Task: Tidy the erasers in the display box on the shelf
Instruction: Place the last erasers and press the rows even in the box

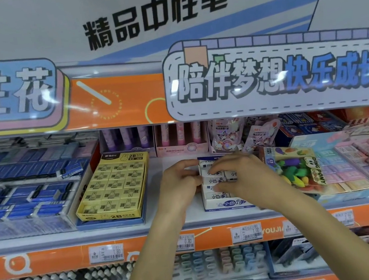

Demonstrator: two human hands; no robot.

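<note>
Two bare forearms reach up from the lower edge of the view, crossing the orange shelf edge (53, 260) with its price tags (246, 232). The left hand (180, 185) rests against the left side of the white display box (229, 204), fingers curled onto the erasers (214, 173) at that side. The right hand (240, 174) lies palm-down over the box, fingers bent and pressing on the white erasers; whether either hand actually pinches one eraser cannot be determined. The box sits on the white shelf surface, near the front edge, with visible erasers stacked in rows. To its left, apart from it, stands a yellow box of erasers (112, 190), filled in neat rows. Just right of the white box lies a packet of coloured toy erasers (301, 168), tilted. Behind, pink and purple tube displays (155, 139) line the rear. Above hang printed signs (276, 74).
</note>
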